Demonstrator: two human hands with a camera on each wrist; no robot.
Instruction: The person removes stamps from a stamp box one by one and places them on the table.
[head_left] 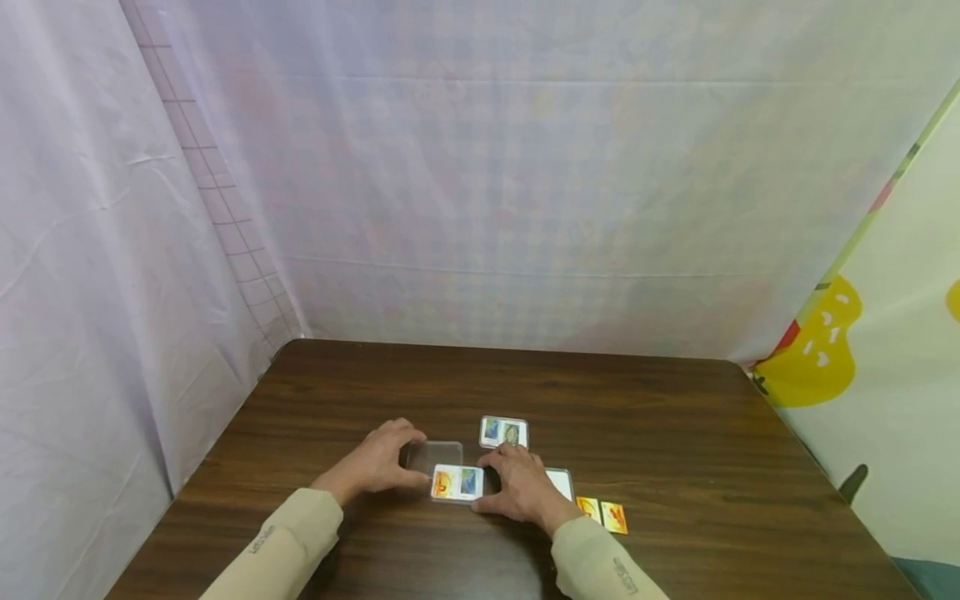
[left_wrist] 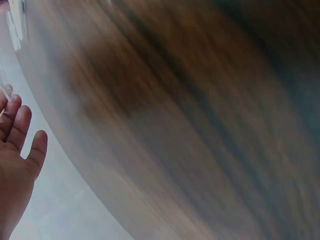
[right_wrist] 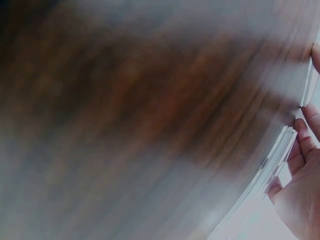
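Note:
A flat case with an orange picture and a blue one [head_left: 457, 483] lies on the table between the hands. Behind it, partly overlapped, is a clear plastic cover [head_left: 437, 452]. My left hand [head_left: 381, 458] pinches the cover's left edge, its thumb close to the case's left side. At the left wrist view's edge, its fingers [left_wrist: 18, 127] touch something transparent. My right hand [head_left: 517, 485] holds the case's right end, with thumb and forefinger near its corners. A white-faced case [head_left: 560, 482] sits partly hidden beside the right hand; a clear edge [right_wrist: 274, 162] shows near that palm.
Another case with two pictures [head_left: 504, 430] lies behind the right hand. Two small orange-yellow cards [head_left: 614, 517] lie to the right, near the sleeve. The dark wooden table [head_left: 660, 425] reaches back to a pale curtain [head_left: 517, 183].

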